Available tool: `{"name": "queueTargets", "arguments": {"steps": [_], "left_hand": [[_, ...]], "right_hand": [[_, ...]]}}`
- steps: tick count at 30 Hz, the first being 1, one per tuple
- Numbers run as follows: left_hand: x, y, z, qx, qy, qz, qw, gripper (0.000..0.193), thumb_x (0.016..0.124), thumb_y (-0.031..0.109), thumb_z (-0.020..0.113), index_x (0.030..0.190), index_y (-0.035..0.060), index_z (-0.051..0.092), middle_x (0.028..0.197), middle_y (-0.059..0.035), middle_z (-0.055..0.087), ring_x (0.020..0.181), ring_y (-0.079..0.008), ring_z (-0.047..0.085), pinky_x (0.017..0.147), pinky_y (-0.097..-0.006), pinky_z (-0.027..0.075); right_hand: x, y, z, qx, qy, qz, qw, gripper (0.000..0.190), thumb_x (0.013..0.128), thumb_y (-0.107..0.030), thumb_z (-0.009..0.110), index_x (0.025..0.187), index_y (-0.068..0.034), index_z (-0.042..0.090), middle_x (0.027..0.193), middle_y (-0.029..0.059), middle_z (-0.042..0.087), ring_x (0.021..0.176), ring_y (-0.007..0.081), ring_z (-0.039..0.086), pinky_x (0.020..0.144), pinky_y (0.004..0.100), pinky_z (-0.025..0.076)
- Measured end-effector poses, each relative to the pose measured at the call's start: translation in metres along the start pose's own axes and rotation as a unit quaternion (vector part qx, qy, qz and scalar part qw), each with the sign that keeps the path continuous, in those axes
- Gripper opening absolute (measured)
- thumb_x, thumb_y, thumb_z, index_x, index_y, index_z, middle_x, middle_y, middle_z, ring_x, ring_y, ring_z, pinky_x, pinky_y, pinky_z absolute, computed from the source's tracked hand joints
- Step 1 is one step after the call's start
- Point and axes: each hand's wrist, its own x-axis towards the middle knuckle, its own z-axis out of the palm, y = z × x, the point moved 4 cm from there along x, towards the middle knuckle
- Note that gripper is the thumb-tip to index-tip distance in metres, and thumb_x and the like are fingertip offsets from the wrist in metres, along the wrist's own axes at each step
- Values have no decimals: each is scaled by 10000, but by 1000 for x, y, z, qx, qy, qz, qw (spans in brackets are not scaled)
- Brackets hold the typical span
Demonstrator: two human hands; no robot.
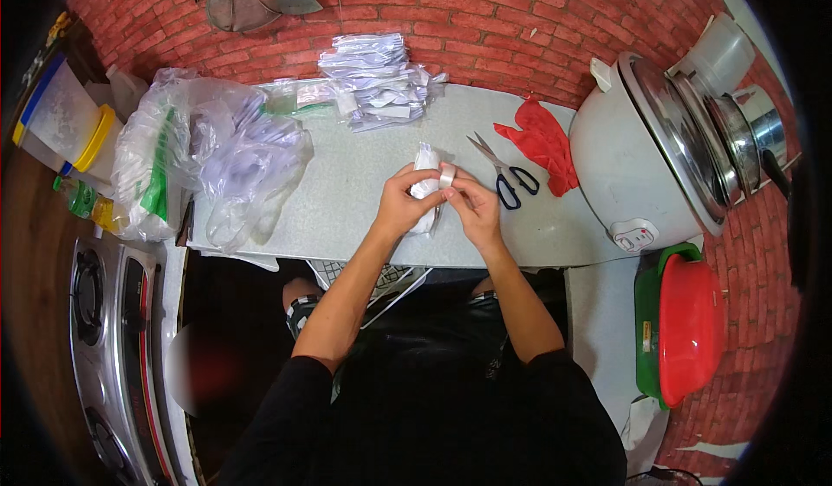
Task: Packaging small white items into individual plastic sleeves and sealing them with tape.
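A slim white packet in clear plastic (426, 157) lies upright in the picture on the grey tabletop before me. My left hand (402, 200) reaches across it, and its index finger and thumb close on the left side of a small white roll, seemingly tape or ribbon (447, 175). From the right, my right hand (478, 207) grips the same roll with its fingers. The two thumb tips meet just below the roll. The fingers partly cover the packet's middle. Scissors with dark handles (507, 185) rest on the table right of my right hand, blades partly open.
Behind my hands stands a stack of white plastic-wrapped packets (370, 79). Clear plastic bags (244, 154) lie left. A red cloth (543, 144) and a large rice cooker (604, 154) are right. A gas stove (97, 330) sits lower left; a red basin (689, 330) lower right.
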Motion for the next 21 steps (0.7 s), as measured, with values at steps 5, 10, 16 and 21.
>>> {"name": "queueTargets", "arguments": {"steps": [5,10,16,21], "left_hand": [[-2,4,1,31,2,31,999,285,760,17,763,1036,-7,697,1023,-82,642,897,-147,605,750,-270,480],[-2,0,0,32,-19,15,999,280,750,4,751,1026,10,704,1013,-78,642,890,-152,601,750,-269,474],[-4,3,4,83,-84,-6,993,219,716,-2,739,933,8,707,1007,-83,645,907,-159,604,779,-276,469],[-4,10,6,56,-91,31,994,222,703,1,747,920,22,708,987,-84,641,912,-183,608,802,-289,462]], "right_hand": [[-2,-30,0,-245,37,-124,961,217,766,-42,730,967,16,670,1167,125,622,990,216,629,787,297,510],[2,-66,9,-317,62,-161,933,248,699,-31,725,937,-7,659,1077,136,612,945,289,632,783,335,513],[11,-76,5,-354,-98,-130,921,284,669,-34,688,950,-31,649,1046,141,593,900,311,631,773,356,519],[11,-66,-2,-340,-113,-104,928,264,666,-51,699,922,-20,645,1006,148,588,847,287,638,731,351,526]]}}
